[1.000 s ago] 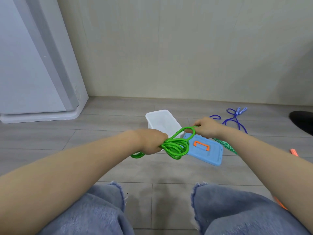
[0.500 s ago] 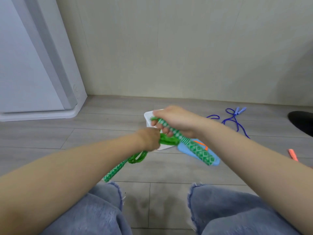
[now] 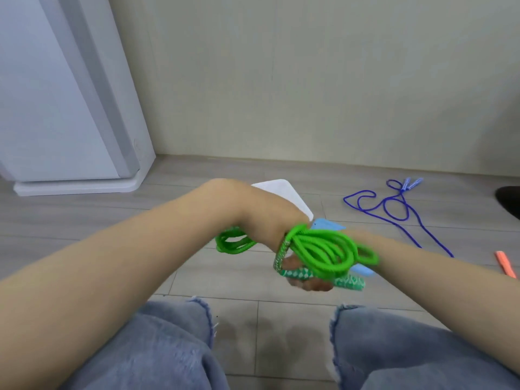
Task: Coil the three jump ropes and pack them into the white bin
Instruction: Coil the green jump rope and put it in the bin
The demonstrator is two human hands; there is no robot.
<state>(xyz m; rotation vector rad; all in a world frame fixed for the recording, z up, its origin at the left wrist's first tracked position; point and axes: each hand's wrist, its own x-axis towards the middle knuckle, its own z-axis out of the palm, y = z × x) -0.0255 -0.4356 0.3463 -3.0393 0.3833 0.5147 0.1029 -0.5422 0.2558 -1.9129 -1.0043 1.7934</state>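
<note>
Nearby: blue rope [image 3: 399, 209] on floor, L arm [image 3: 168, 235] hiding white bin [image 3: 284, 190]

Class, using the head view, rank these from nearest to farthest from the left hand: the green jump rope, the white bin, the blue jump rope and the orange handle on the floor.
1. green jump rope: gripped in the left hand itself.
2. white bin: just behind that hand, partly hidden.
3. blue jump rope: loose on the floor, off to the right.
4. orange handle: at the far right edge.
</note>
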